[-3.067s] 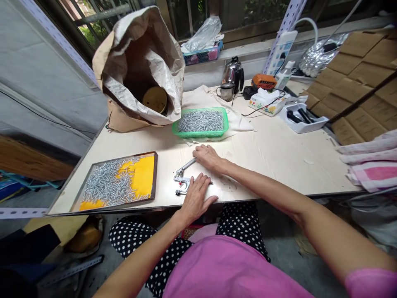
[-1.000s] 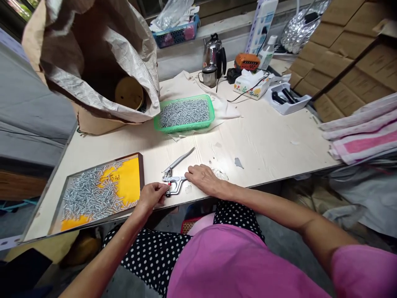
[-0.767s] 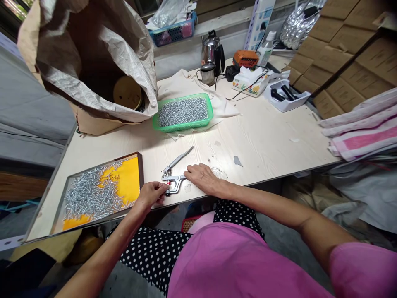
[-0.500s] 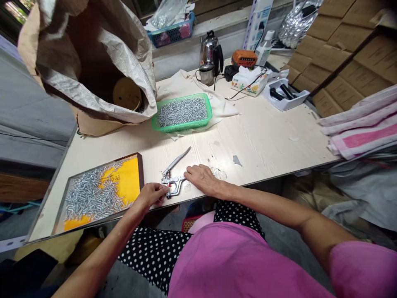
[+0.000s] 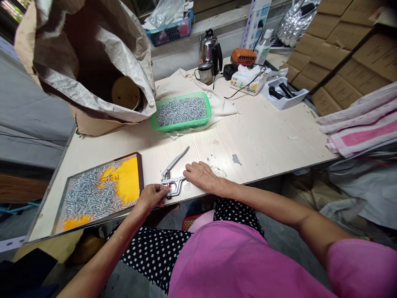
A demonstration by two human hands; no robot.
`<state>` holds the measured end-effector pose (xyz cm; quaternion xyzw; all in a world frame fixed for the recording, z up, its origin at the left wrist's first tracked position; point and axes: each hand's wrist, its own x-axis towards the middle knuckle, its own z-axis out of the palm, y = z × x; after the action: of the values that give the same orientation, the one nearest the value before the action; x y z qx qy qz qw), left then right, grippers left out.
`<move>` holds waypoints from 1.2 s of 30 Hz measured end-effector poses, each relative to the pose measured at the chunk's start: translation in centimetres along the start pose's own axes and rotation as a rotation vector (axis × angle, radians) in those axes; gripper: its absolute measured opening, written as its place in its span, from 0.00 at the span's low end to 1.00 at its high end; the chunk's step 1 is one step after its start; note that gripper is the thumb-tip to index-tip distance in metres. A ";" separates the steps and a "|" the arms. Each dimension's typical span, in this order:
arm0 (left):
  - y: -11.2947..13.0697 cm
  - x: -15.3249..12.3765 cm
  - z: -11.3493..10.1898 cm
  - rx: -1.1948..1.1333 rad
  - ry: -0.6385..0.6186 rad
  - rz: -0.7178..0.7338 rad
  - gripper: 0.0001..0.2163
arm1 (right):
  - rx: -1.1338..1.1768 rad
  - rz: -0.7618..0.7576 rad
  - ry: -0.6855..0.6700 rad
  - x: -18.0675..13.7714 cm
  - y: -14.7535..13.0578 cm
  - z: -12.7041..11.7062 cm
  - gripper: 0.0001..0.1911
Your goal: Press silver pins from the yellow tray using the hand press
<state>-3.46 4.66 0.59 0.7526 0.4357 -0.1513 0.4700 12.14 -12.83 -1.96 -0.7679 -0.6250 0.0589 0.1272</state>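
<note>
Snap-fastener pliers (image 5: 175, 184) lie near the table's front edge, one silver handle raised at an angle with a spring beneath it. My right hand (image 5: 201, 176) is closed around the lower handle. At the jaws, my left hand (image 5: 155, 194) has thumb and fingers pinched together; whatever is between them is too small or hidden to make out. A bit of red shows inside the jaws beside those fingertips. Left of my left hand, a shallow dark-framed tray (image 5: 140, 171) with a yellow base holds a heap of small silver metal pieces (image 5: 93, 194).
Behind the pliers stands a green basket (image 5: 181, 125) full of similar metal pieces. A large open woven sack (image 5: 124, 33) takes up the back left. A kettle (image 5: 208, 47), metal cup (image 5: 206, 73), tissue pack (image 5: 248, 80) and white tray (image 5: 287, 103) stand farther back.
The view has shifted very slightly. Both hands keep their places on the pliers, with no clear change in grip.
</note>
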 end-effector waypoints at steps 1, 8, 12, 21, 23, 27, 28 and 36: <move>0.0 0.0 0.0 -0.006 0.000 0.000 0.22 | 0.011 -0.001 0.009 0.2 0.4 -0.2 0.07; 0.3 -0.5 0.2 -0.069 0.002 -0.005 0.23 | 0.061 -0.078 -0.053 3.5 4.0 -1.5 0.46; 0.8 -0.9 0.4 -0.090 0.017 -0.030 0.23 | 0.025 -0.124 -0.117 4.7 4.1 -2.1 0.43; -0.5 -1.3 0.4 0.113 0.174 0.048 0.21 | -0.012 -0.085 -0.124 4.7 3.2 -2.4 0.31; -0.5 -1.5 0.7 0.300 0.337 0.235 0.17 | -0.007 -0.092 -0.126 4.5 3.1 -2.5 0.25; 1.0 -0.5 1.9 0.583 0.427 0.650 0.17 | -0.019 -0.093 -0.123 4.0 2.7 -2.8 0.16; 1.6 0.1 2.2 0.642 0.400 0.718 0.20 | -0.022 -0.091 -0.123 3.9 2.6 -2.9 0.17; 4.9 3.9 2.6 0.913 0.189 0.825 0.29 | -0.001 -0.032 -0.208 3.3 3.6 -3.8 0.36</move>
<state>3.10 3.62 -0.38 0.9941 0.0400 -0.0611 0.0799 17.20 -10.72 0.90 -0.7476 -0.6472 0.1358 0.0622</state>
